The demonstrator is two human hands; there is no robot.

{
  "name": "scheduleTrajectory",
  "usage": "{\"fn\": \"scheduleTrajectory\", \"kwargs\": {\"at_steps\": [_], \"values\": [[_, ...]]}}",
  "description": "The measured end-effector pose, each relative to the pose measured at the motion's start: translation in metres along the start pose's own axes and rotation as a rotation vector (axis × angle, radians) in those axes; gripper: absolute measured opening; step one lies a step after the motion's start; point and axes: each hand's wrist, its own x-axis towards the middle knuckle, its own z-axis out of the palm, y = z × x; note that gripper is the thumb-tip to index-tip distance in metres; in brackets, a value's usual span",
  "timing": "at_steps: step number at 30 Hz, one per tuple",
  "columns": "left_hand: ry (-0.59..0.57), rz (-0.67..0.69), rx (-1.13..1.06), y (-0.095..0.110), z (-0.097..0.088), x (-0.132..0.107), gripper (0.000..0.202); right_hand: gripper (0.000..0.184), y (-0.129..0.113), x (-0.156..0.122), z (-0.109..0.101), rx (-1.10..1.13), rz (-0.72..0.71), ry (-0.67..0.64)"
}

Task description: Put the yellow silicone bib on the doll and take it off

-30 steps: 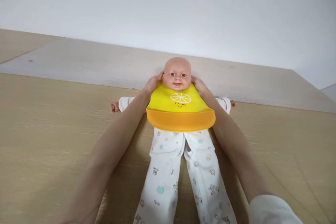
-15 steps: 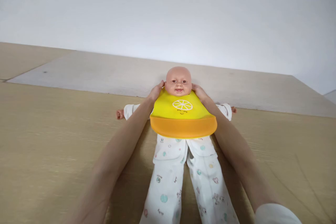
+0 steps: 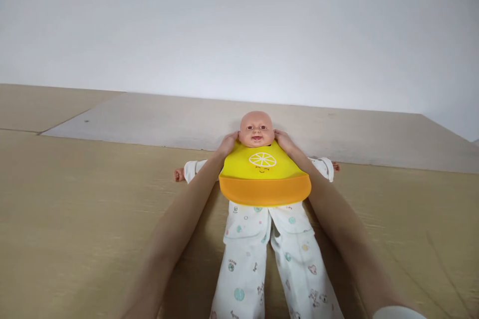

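A bald baby doll (image 3: 256, 128) lies on its back, arms stretched out to the sides, in white printed clothes. Over its chest is a yellow bib (image 3: 262, 160) with a white citrus slice drawn on it and an orange catch pocket at the bottom. My left hand (image 3: 227, 144) is closed at the bib's upper edge beside the doll's neck, on the left of the picture. On the opposite side, my right hand (image 3: 285, 141) is likewise closed at the bib's neck part. The fingertips of both hands are hidden behind the doll's head and neck.
The doll lies on a light wooden surface (image 3: 93, 209). A paler grey board (image 3: 179, 119) runs behind and under its head. Beyond it rises a plain white wall (image 3: 239, 25). The doll's trouser legs (image 3: 245, 269) stretch toward me between my forearms.
The view has tilted up a little, so the doll and my hands appear lower and slightly to the right. Both hands stay at the doll's neck.
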Motion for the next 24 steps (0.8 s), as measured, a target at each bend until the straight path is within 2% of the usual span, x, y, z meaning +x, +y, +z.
{"fn": "scheduleTrajectory", "kwargs": {"at_steps": [4, 7, 11, 18, 24], "values": [[0.042, 0.148, 0.141, -0.003, -0.003, 0.005, 0.020, 0.018, 0.005, 0.008, -0.003, -0.178, -0.087, 0.049], [0.042, 0.164, 0.209, -0.005, -0.005, 0.007, 0.018, 0.020, 0.006, 0.009, -0.003, -0.322, -0.064, 0.058], [0.056, 0.199, 0.414, -0.003, -0.006, 0.009, 0.028, 0.020, 0.003, 0.008, -0.003, -0.423, -0.047, 0.063], [0.168, 0.183, 0.502, -0.003, -0.005, 0.010, 0.028, 0.022, -0.001, 0.009, -0.001, -0.488, -0.046, 0.077], [0.280, 0.098, 0.420, -0.004, -0.010, 0.014, 0.015, 0.021, -0.001, 0.005, -0.002, -0.536, 0.003, 0.083]]}}
